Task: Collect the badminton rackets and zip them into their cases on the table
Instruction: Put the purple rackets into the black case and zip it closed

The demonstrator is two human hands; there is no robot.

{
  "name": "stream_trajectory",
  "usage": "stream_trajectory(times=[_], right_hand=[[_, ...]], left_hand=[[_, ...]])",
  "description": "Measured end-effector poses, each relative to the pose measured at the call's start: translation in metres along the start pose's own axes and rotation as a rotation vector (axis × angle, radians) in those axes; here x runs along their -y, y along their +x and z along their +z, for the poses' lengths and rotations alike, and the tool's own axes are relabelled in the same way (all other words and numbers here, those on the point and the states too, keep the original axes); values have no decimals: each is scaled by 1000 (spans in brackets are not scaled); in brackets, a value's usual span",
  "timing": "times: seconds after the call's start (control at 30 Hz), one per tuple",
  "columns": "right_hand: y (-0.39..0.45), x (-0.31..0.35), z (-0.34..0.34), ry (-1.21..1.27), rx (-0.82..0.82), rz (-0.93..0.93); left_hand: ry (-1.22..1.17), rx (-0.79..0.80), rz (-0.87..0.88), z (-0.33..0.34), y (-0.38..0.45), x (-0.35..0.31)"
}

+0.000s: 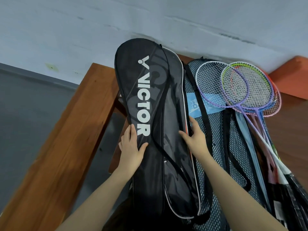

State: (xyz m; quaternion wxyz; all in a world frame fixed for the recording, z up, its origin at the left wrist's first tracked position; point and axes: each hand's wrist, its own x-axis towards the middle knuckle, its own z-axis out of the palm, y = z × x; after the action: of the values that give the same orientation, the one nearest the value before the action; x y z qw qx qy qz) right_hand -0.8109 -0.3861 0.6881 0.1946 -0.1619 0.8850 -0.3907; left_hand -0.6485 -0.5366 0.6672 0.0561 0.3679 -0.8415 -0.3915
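A black racket case (158, 100) with white VICTOR lettering lies lengthwise on the wooden table (80, 124). My left hand (131, 149) holds its left edge, thumb on top. My right hand (195, 137) grips its right edge near the white piping. To the right lie blue mesh cases (215, 147) with black trim. On them rests a pile of several rackets (238, 87), with purple, green and pink frames and their handles pointing toward me.
A pale wall rises behind the table. An orange block (290, 75) sits at the far right by the wall. The table's left edge drops to a grey floor (25, 114). A thin black strap (160, 130) lies across the black case.
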Motion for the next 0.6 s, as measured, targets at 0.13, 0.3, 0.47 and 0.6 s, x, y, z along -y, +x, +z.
stream_trajectory(times=[0.13, 0.3, 0.47, 0.6], right_hand=[[-8, 16, -5, 101, -74, -96], [-25, 25, -17, 43, -242, -193], [-44, 25, -38, -36, -322, -233], [-56, 23, -53, -91, -380, -267]], left_hand=[[-89, 5, 145, -5, 0, -4], [-148, -17, 289, -10, 5, -13], [-27, 7, 190, 8, 18, -12], [233, -29, 226, 16, 19, -8]])
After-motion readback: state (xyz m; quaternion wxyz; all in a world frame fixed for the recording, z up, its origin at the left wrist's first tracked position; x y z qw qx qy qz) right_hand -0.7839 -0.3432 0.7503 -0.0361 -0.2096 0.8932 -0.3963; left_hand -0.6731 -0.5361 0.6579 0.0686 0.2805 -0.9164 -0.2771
